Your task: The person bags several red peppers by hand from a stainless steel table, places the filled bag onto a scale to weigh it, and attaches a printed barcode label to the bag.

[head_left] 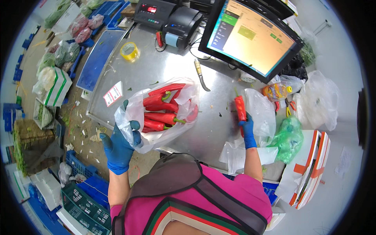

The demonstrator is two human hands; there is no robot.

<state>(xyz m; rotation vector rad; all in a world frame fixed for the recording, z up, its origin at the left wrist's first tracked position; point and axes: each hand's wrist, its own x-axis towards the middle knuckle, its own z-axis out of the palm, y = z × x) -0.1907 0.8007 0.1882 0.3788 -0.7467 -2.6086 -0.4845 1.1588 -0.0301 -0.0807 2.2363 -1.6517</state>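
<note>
My left hand [122,145], in a blue glove, is at the near left rim of a clear plastic bag [156,144]. Its fingers hook over the film while the thumb sticks out to the left. Several long red peppers [160,106] with green stems lie inside the bag, which rests on the metal table. Farther right, my right hand [247,127], gloved in blue too, is closed around the lower part of a single red pepper [239,107]. That pepper points away from me, stem end up, and a loose clear bag [260,113] lies beside it.
A curved knife [201,75] lies behind the bag on the metal table [213,113]. Yellow tape [129,51], a label sheet [112,94], a printer [182,29] and a touch screen [250,35] stand around. A bottle [276,91] and a green bag [288,139] are at the right.
</note>
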